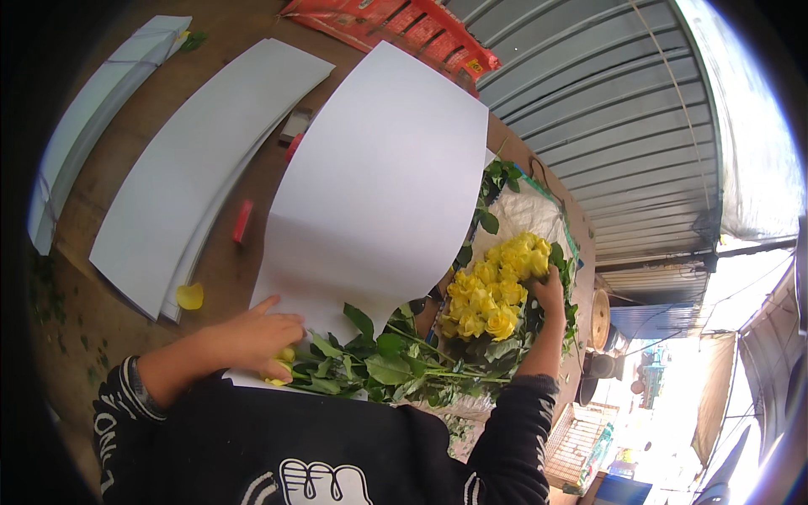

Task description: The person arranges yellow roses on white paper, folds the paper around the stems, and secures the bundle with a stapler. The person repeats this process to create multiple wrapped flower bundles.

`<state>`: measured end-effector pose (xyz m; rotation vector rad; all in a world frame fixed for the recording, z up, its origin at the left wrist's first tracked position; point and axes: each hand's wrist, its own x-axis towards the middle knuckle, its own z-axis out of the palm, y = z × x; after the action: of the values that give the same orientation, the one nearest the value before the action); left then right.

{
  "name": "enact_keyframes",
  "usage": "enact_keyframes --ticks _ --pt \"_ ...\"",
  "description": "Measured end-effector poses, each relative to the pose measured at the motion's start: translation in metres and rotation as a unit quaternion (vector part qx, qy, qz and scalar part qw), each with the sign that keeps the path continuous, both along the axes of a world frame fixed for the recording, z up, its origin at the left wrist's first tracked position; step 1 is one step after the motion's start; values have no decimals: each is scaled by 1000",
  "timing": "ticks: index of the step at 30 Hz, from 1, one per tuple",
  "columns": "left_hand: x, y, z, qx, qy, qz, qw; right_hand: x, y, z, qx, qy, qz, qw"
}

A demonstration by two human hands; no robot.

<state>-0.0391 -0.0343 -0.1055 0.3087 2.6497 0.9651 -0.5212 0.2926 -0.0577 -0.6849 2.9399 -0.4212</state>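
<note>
My left hand (268, 338) is at the lower edge of a large white paper sheet (379, 170), its thumb and fingers around yellow rose heads (284, 363) whose leafy green stems (391, 366) run to the right. My right hand (548, 291) reaches to the right side of a cluster of yellow roses (492, 284). Its fingertips are partly hidden behind the blooms and leaves, so whether it grips one is not plain. The cluster lies on a pale woven sheet (530, 214) with a green edge.
Stacked white paper (214, 164) and a tied paper bundle (104, 113) lie at the left. Between the sheets are a red object (242, 221) and a small box (295, 125). A loose yellow petal (190, 295) rests nearby. A red plastic package (404, 28) borders the corrugated metal wall (618, 126).
</note>
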Motion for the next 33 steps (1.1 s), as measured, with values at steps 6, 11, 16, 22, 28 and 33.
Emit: enact_keyframes --ticks 6,11,16,22,28,33 --pt "1 1 -3 1 4 0 1000 51 -1 108 72 385 -120 912" --pt "0 0 1 -2 18 -2 1000 45 -13 115 189 287 -190 920" --pt "1 2 2 13 2 24 1000 20 -2 26 138 54 -102 984" --pt "5 2 1 15 -10 33 999 46 8 -8 -45 107 -68 991" --pt "4 4 2 12 -5 42 999 122 62 74 -285 215 53 932" --pt "3 2 4 7 -2 27 1000 161 84 101 -392 171 96 899"
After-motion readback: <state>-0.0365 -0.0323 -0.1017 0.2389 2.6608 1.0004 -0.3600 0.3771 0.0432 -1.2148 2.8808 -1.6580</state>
